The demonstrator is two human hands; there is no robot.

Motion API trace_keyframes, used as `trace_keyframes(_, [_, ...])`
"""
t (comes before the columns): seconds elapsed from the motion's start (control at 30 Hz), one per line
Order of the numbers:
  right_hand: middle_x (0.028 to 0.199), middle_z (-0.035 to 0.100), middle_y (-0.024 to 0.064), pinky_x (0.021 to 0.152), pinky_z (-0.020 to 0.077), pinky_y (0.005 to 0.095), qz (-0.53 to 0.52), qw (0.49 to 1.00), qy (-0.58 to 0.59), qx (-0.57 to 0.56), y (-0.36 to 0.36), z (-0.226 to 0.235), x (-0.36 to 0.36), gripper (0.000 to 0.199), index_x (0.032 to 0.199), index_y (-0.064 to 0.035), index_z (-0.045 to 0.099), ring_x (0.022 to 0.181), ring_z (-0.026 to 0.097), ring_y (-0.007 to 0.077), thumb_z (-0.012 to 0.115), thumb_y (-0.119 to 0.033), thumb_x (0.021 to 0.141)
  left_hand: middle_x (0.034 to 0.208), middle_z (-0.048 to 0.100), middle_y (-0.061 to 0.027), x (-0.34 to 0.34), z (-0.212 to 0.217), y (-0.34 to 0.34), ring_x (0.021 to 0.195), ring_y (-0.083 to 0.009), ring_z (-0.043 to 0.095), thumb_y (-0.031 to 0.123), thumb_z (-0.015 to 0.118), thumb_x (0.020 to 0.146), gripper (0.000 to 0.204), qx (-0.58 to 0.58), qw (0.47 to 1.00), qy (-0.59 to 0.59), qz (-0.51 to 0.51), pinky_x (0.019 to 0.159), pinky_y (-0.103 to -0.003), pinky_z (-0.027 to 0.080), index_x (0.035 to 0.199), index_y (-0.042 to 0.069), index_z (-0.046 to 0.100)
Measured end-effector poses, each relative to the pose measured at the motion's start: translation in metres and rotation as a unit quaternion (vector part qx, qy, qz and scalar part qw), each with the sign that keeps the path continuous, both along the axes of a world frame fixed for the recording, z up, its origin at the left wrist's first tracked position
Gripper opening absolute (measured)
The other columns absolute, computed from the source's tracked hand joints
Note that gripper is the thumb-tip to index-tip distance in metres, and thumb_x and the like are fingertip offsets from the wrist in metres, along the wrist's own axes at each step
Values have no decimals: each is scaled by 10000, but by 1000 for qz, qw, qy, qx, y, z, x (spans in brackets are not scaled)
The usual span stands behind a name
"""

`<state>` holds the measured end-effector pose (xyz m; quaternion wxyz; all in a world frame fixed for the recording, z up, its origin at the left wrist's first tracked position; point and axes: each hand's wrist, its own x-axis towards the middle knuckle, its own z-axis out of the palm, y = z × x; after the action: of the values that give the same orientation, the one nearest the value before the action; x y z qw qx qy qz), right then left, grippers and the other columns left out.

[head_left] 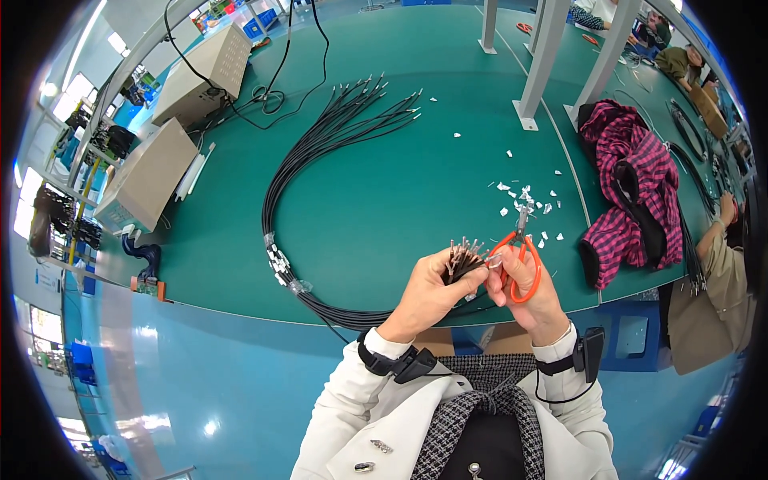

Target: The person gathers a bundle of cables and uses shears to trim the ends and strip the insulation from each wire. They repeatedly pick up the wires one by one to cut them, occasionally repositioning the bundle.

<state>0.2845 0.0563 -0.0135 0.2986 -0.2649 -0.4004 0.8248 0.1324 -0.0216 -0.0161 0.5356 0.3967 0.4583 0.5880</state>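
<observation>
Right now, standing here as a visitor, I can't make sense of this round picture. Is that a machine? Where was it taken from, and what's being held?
There is no machine at work here, just a person's two bare hands. The picture comes from a wide fisheye camera worn on the person's head, looking down, so straight edges bend near the rim.

The left hand grips a bunch of cable ends. The right hand holds orange-handled cutters, their metal tips pointing away from the person.

On the green table, a long bundle of black cables curves around to the left. Small white scraps lie beyond the cutters, and a pink-and-black checked garment lies to the right.
</observation>
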Motion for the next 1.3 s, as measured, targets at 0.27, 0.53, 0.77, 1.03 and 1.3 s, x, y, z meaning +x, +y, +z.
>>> trace_keyframes(0.27, [644,560,68,459,394,238,-15,1000,-2,6,-3,-3,-1,264,884,-44,539,487,507,136,573,-302,927,771,575,12,-4,4,0,699,-58,527,89,610,889,89,-32,999,-6,24,621,-207,410,942,18,601])
trace_keyframes(0.53, [685,580,71,478,388,227,17,993,-75,95,-3,6,8,368,885,-10,542,532,540,129,493,-366,959,798,588,14,-1,1,1,720,-55,538,66,629,870,87,-12,998,-38,42,639,-209,422,936,16,604])
trace_keyframes(0.77, [749,615,78,508,404,210,130,958,-172,191,-14,3,28,500,924,23,556,602,589,123,432,-460,961,806,599,22,2,3,0,732,-46,535,63,671,834,91,-19,998,-40,55,665,-205,436,894,19,619])
trace_keyframes(1.03, [736,622,79,507,407,202,184,932,-221,219,-12,14,23,517,910,29,566,613,604,112,432,-469,954,799,601,29,7,3,0,724,-34,529,51,667,828,70,-5,998,-11,63,664,-207,442,866,26,614])
trace_keyframes(1.3, [713,620,76,507,436,227,181,918,-257,241,-12,11,23,504,881,32,571,593,612,125,472,-459,940,787,592,46,8,3,0,709,-25,520,42,664,826,63,-2,998,22,62,648,-200,441,852,29,607])
